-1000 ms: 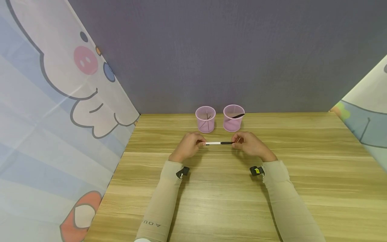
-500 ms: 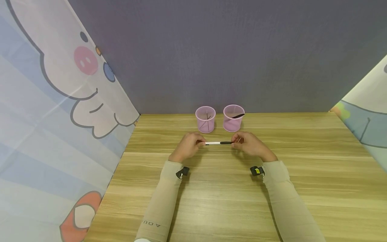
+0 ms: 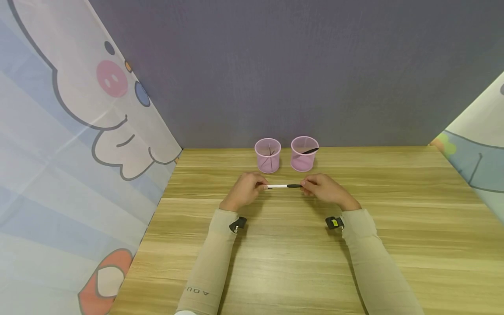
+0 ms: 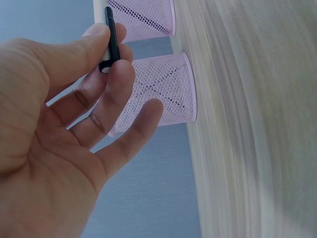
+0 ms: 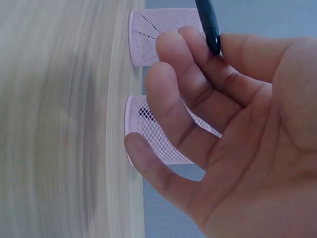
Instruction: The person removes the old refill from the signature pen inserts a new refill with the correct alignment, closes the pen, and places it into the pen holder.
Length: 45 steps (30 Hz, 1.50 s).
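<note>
A pen (image 3: 277,186) with a white barrel and a black end is held level above the table, between both hands. My left hand (image 3: 246,190) pinches its white end, where a black clip (image 4: 113,39) shows in the left wrist view. At the black end, my right hand (image 3: 324,189) pinches the tip (image 5: 210,29) between thumb and fingertips, its other fingers loosely bent. Just behind stand two pink mesh cups. Thin dark sticks cross inside the left cup (image 3: 261,163); a black pen-like thing leans in the right cup (image 3: 302,165).
The wooden table (image 3: 287,262) ends at a dark grey wall panel (image 3: 295,78) right behind the cups. A printed curtain (image 3: 59,175) hangs along the left side, and another printed cloth (image 3: 478,140) is at the right.
The right hand's fingers have shifted round the pen's black end, with the thumb now higher and the fingertips lower. The pen and left hand stay almost in place.
</note>
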Motion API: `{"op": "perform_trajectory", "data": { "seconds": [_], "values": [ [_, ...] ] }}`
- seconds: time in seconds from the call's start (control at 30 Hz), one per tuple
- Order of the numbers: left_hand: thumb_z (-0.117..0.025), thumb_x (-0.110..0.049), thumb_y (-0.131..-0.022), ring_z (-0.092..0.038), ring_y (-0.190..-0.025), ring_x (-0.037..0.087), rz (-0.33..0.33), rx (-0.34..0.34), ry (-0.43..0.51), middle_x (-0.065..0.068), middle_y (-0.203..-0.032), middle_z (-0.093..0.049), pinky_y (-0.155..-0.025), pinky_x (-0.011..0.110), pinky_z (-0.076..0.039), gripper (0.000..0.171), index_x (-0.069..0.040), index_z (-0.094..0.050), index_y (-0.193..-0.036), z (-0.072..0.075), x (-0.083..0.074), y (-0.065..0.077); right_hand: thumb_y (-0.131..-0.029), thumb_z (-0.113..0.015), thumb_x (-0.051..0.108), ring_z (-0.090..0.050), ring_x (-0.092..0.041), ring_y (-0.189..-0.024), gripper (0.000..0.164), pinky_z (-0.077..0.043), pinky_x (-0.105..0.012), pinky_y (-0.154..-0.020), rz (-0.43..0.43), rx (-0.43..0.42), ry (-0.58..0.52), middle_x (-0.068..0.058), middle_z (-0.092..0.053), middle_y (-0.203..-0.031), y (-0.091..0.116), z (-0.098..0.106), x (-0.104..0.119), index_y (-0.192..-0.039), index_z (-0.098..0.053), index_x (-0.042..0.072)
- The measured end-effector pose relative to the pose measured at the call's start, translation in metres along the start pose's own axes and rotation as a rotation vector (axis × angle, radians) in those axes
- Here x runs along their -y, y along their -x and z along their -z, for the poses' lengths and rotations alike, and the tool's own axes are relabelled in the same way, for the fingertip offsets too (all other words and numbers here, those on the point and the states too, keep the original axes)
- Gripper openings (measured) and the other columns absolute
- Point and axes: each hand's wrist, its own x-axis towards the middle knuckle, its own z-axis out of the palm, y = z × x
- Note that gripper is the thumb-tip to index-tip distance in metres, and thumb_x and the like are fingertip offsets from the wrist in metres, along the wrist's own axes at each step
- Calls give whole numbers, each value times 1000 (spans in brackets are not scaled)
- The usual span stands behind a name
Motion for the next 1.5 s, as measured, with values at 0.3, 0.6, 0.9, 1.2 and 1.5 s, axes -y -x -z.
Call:
{"op": "perform_trajectory", "data": {
  "seconds": [0.3, 0.6, 0.9, 1.2, 1.5],
  "values": [
    [-75, -12, -92, -59, -73, 9, -10, 3, -5, 3, -86, -73, -68, 22, -51, 7, -6, -79, -94, -1, -1, 0, -109, -50, 16, -66, -22, -81, 31, -57, -35, -75, -4, 1, -18, -15, -72, -87, 2, 0, 1, -98, -69, -5],
    [-75, -10, -92, -59, -73, 9, 0, 8, 0, 3, -87, -73, -68, 22, -51, 6, -6, -79, -94, 0, -1, 1, -109, -50, 17, -66, -24, -80, 31, -55, -29, -73, -13, -6, -8, -14, -71, -85, -1, -1, -1, -98, -69, -5],
    [-74, -9, -92, -61, -75, 10, 2, 9, 2, 4, -89, -74, -69, 22, -52, 6, -6, -79, -94, 1, -2, 1, -108, -50, 17, -63, -22, -79, 30, -52, -27, -71, -6, -2, -11, -13, -69, -84, 1, -1, 1, -98, -68, -5],
    [-74, -9, -92, -60, -73, 9, -2, 9, 11, 4, -87, -73, -68, 21, -50, 6, -6, -79, -94, -1, 0, 0, -108, -50, 15, -65, -25, -83, 27, -56, -33, -76, 3, 4, -9, -15, -69, -88, 2, 0, 2, -101, -66, -6],
    [-75, -11, -92, -59, -73, 9, 3, 12, 14, 4, -87, -73, -68, 22, -51, 8, -5, -79, -96, 0, -1, 1, -107, -53, 13, -66, -27, -83, 24, -59, -38, -78, 17, 7, -2, -19, -69, -90, 3, 1, 4, -101, -66, -7]
  ]
}}
